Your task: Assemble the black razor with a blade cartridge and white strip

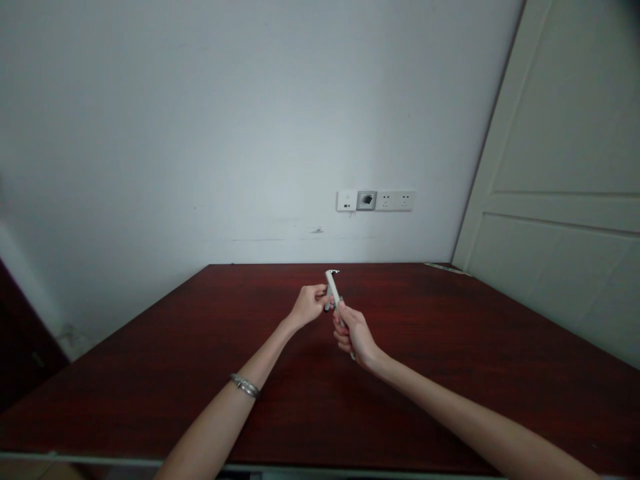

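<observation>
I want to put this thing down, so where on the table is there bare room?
The table shows bare wood left of the left hand out to its left edge, right of the right hand toward the door, and behind the hands up to the wall. Only the middle is crowded, where both hands hold the white stick.

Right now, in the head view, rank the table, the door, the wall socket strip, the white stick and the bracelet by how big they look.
1. table
2. door
3. wall socket strip and white stick: too alike to rank, the stick partly hidden
4. bracelet
</observation>
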Demonstrator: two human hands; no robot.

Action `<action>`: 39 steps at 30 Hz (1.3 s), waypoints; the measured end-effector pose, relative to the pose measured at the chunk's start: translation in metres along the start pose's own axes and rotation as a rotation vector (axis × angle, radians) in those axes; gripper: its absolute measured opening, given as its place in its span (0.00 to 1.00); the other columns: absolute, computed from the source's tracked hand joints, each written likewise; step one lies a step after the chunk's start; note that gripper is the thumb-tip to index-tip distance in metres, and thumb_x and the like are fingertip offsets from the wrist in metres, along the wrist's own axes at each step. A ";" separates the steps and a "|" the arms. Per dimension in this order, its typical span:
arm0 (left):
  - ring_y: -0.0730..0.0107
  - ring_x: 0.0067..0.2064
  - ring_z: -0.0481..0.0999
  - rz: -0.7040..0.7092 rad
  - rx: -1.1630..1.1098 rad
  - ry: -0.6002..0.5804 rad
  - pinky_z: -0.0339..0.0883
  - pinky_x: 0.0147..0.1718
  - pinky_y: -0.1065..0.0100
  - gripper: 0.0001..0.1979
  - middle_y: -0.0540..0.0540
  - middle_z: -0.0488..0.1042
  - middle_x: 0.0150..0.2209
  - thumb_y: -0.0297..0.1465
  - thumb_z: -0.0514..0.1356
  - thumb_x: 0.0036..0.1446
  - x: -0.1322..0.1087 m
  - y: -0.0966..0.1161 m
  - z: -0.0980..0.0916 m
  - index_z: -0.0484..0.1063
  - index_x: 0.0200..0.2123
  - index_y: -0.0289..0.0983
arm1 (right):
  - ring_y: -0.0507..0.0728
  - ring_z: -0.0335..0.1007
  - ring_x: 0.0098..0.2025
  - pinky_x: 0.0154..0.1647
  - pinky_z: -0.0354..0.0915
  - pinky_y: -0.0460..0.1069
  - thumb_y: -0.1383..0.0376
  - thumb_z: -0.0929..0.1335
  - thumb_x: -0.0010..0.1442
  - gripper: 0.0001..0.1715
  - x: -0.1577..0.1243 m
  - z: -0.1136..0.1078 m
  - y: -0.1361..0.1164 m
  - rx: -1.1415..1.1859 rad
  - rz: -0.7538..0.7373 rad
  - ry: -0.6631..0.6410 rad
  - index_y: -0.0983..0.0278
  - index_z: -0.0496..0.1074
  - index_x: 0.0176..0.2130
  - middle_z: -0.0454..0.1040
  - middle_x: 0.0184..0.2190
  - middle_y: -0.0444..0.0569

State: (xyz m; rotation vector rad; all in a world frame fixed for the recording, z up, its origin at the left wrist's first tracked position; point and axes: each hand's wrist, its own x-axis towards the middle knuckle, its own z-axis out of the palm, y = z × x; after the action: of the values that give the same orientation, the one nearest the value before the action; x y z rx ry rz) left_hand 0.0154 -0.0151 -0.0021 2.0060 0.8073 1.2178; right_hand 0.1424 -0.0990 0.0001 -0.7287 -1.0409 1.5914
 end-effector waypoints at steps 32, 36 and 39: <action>0.68 0.30 0.75 -0.005 -0.012 -0.018 0.67 0.30 0.70 0.06 0.44 0.76 0.30 0.26 0.56 0.49 -0.001 -0.001 0.000 0.71 0.31 0.31 | 0.41 0.35 0.10 0.09 0.32 0.39 0.46 0.67 0.45 0.26 0.001 -0.004 -0.001 0.008 -0.032 0.013 0.63 0.56 0.23 0.47 0.11 0.32; 0.69 0.29 0.74 0.002 -0.019 -0.013 0.67 0.30 0.71 0.06 0.44 0.75 0.28 0.26 0.56 0.49 -0.001 -0.001 -0.001 0.71 0.30 0.31 | 0.41 0.35 0.10 0.09 0.33 0.38 0.45 0.67 0.45 0.26 0.000 -0.005 0.001 0.007 -0.056 0.019 0.63 0.55 0.23 0.47 0.11 0.32; 0.69 0.29 0.74 0.027 0.001 -0.006 0.66 0.29 0.72 0.06 0.45 0.75 0.27 0.26 0.55 0.48 -0.001 -0.003 -0.001 0.71 0.28 0.31 | 0.41 0.35 0.10 0.09 0.33 0.38 0.45 0.66 0.45 0.26 0.001 -0.005 0.002 -0.020 -0.035 0.012 0.63 0.55 0.23 0.46 0.10 0.32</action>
State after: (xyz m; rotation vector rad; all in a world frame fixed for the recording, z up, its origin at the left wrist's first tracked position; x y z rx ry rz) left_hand 0.0135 -0.0138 -0.0044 2.0261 0.7808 1.2266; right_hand 0.1452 -0.0975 -0.0038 -0.7289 -1.0572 1.5468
